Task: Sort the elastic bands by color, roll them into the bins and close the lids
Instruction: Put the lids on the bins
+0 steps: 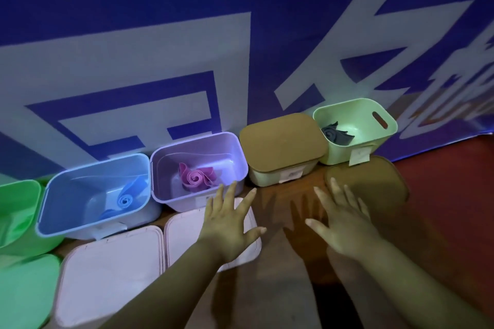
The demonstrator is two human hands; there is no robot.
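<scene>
Pink band (196, 177) rolled, coil axis pointing up, inside purple bin (187, 201)

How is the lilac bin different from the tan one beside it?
The lilac bin is open; the tan bin wears a brown lid. The lilac bin shows a rolled pink band; the tan bin's contents are hidden. Both are rounded rectangular tubs in one row.

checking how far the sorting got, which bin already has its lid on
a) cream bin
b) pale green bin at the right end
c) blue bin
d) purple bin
A: the cream bin has a brown lid sitting on top of it, while the blue bin, the purple bin and the pale green bin all stand open.
</scene>
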